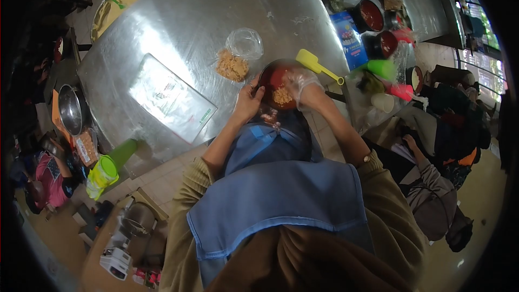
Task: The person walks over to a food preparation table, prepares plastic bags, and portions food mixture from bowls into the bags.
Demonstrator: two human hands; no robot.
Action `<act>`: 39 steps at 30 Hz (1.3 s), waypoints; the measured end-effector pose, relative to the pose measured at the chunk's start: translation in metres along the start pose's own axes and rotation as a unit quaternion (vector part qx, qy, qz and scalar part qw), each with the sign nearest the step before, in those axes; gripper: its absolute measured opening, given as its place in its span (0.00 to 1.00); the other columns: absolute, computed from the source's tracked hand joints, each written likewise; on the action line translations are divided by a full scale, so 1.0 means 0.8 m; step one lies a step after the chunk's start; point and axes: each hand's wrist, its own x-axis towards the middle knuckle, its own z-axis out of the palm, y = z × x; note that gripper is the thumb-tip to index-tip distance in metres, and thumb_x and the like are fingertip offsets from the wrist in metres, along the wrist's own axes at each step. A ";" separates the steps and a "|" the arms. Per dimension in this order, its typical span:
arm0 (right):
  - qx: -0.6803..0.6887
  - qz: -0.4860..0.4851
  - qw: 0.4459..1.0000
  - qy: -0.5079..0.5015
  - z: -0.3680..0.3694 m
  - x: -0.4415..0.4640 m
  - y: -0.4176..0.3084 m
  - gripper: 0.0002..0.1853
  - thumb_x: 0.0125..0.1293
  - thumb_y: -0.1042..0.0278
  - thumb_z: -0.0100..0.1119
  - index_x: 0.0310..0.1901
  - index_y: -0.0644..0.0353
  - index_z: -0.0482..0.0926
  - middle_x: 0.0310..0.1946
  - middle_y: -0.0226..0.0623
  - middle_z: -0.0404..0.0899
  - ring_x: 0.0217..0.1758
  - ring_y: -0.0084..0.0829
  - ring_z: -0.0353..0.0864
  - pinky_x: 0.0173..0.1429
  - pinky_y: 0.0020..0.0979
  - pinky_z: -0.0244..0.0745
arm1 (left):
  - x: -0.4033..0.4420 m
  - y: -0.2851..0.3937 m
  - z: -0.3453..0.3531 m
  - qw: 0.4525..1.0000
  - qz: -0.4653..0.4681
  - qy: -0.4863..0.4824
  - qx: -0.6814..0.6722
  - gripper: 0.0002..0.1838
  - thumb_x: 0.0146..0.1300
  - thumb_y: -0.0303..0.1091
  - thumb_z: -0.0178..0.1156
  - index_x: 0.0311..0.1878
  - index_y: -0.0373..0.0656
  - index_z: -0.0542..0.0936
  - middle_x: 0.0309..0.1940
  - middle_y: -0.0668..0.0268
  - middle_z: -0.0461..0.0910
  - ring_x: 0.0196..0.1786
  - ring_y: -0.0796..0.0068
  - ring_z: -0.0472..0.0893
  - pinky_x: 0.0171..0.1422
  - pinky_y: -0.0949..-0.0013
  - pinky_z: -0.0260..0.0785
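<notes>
My left hand (250,100) is closed on the near-left rim of a dark pan (272,74) with a red inside. Crumbly light-brown food (281,96) lies in the bottom of the pan. Wearing a clear plastic glove, my right hand (307,90) reaches into the pan from the right; its fingers are blurred, and whether they hold anything does not show. A dark handle (336,97) sticks out past my right wrist. Just beyond the pan sit a clump of brown crumbly food (232,66) in clear plastic and a round clear plastic container (244,43). A yellow scoop (319,66) lies to the right.
On the metal table (216,11) a stack of clear plastic bags (170,97) lies at left. A green cup (123,152) stands by the near-left edge. More red-lined pans (370,15), a blue packet (348,39) and a green cup (382,68) crowd the right. Other people are at both sides.
</notes>
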 end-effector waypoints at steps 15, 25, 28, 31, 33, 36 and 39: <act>-0.153 -0.108 0.982 0.025 -0.013 0.014 0.003 0.13 0.39 0.75 0.58 0.32 0.60 0.79 0.28 0.45 0.77 0.33 0.44 0.78 0.36 0.38 0.73 | 0.008 -0.009 0.005 0.997 0.050 0.014 0.062 0.23 0.64 0.25 0.47 0.63 0.37 0.62 0.55 0.57 0.71 0.56 0.74 0.70 0.60 0.73 0.61; -0.162 0.010 0.985 -0.066 0.022 -0.005 0.006 0.12 0.51 0.69 0.55 0.36 0.66 0.76 0.38 0.53 0.77 0.44 0.45 0.77 0.47 0.38 0.73 | 0.007 0.006 0.026 0.987 -0.122 0.031 -0.101 0.26 0.68 0.34 0.43 0.68 0.51 0.51 0.56 0.58 0.67 0.49 0.65 0.75 0.35 0.65 0.79; -0.040 0.010 0.997 -0.064 0.032 -0.016 0.012 0.12 0.55 0.64 0.53 0.36 0.64 0.76 0.36 0.53 0.77 0.42 0.46 0.77 0.46 0.41 0.71 | 0.004 0.012 0.036 0.982 -0.134 0.042 -0.130 0.25 0.69 0.36 0.42 0.68 0.53 0.52 0.57 0.58 0.67 0.45 0.66 0.77 0.33 0.67 0.80; 0.039 0.005 0.998 -0.040 0.035 -0.026 0.007 0.11 0.56 0.65 0.52 0.38 0.62 0.76 0.36 0.50 0.77 0.41 0.47 0.76 0.44 0.42 0.71 | 0.006 0.010 0.038 0.979 -0.124 0.021 -0.158 0.25 0.69 0.35 0.41 0.68 0.50 0.52 0.55 0.57 0.67 0.43 0.68 0.77 0.32 0.68 0.80; 0.036 0.000 0.997 -0.061 0.036 -0.024 0.001 0.10 0.56 0.68 0.52 0.39 0.60 0.76 0.37 0.48 0.77 0.41 0.46 0.76 0.45 0.40 0.70 | 0.007 0.007 0.038 0.978 -0.118 0.015 -0.172 0.26 0.69 0.35 0.41 0.68 0.48 0.52 0.53 0.57 0.68 0.42 0.69 0.77 0.30 0.69 0.79; 0.050 0.007 0.995 -0.090 0.048 -0.020 0.006 0.09 0.56 0.69 0.52 0.38 0.59 0.77 0.33 0.48 0.77 0.38 0.47 0.76 0.41 0.41 0.70 | 0.006 0.004 0.038 0.978 -0.120 0.022 -0.172 0.26 0.69 0.37 0.42 0.68 0.47 0.52 0.49 0.58 0.70 0.40 0.70 0.77 0.30 0.70 0.79; 0.071 -0.006 0.997 -0.031 0.039 -0.024 -0.007 0.08 0.53 0.73 0.49 0.33 0.60 0.77 0.29 0.50 0.77 0.35 0.50 0.76 0.37 0.42 0.72 | 0.006 0.000 0.040 0.976 -0.116 0.030 -0.182 0.26 0.69 0.38 0.43 0.68 0.47 0.52 0.46 0.59 0.72 0.36 0.72 0.78 0.29 0.70 0.79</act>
